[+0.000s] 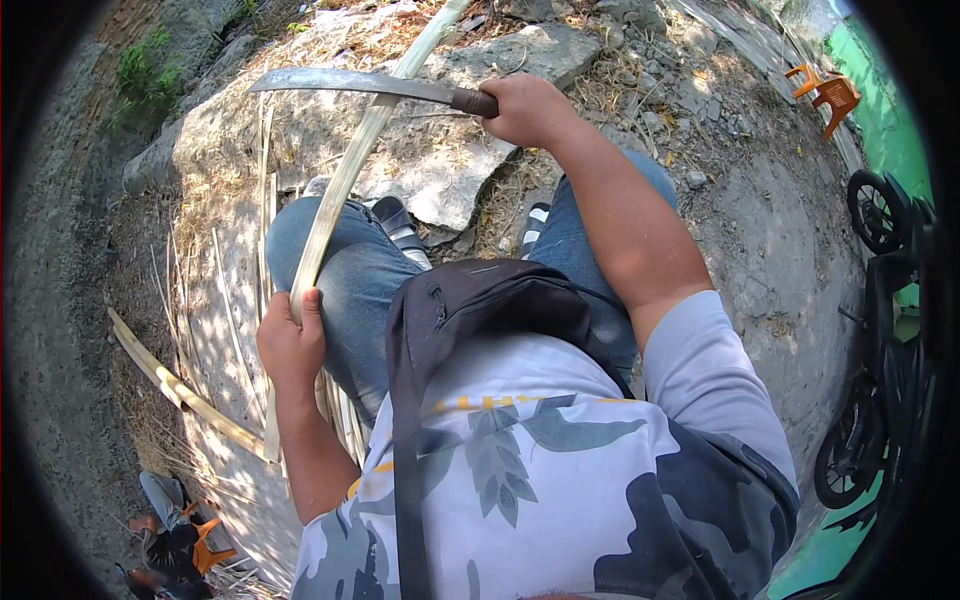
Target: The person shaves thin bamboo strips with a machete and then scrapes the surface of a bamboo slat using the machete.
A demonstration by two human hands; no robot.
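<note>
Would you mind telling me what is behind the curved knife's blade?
The pale strip held by the left hand crosses behind the blade, with dry ground beyond. The strip's section directly behind it is covered, so contact is unclear.

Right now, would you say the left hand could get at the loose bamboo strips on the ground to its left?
Probably not as things stand, since the left hand is closed around a long bamboo strip; otherwise, the way down to those loose bamboo strips looks free.

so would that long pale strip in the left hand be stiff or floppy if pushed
Probably fairly stiff: the strip runs nearly straight beyond the left hand. It may flex somewhat, being narrow for its length.
</note>
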